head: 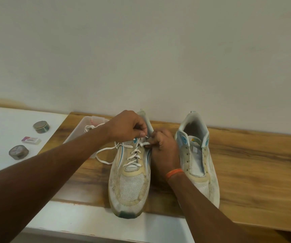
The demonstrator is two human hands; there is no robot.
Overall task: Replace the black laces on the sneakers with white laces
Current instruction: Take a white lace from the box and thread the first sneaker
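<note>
Two worn white sneakers stand side by side on a wooden board (246, 163), toes toward me. The left sneaker (130, 186) carries a white lace (134, 155) crossed through most of its eyelets, with a loose end looping off to the left (104, 151). My left hand (127, 127) pinches the lace tip near the top eyelet. At the sneaker's right side, my right hand (164, 148) grips the upper and pinches the lace beside that eyelet. The right sneaker (199, 158) has no lace in its eyelets. No black lace is in view.
A clear plastic tray (78, 132) with another white lace (90, 128) sits behind the left sneaker, partly hidden by my left forearm. On the white surface at the left lie two round tins (41, 127) (18, 152) and a small eraser (31, 140). A wall stands close behind.
</note>
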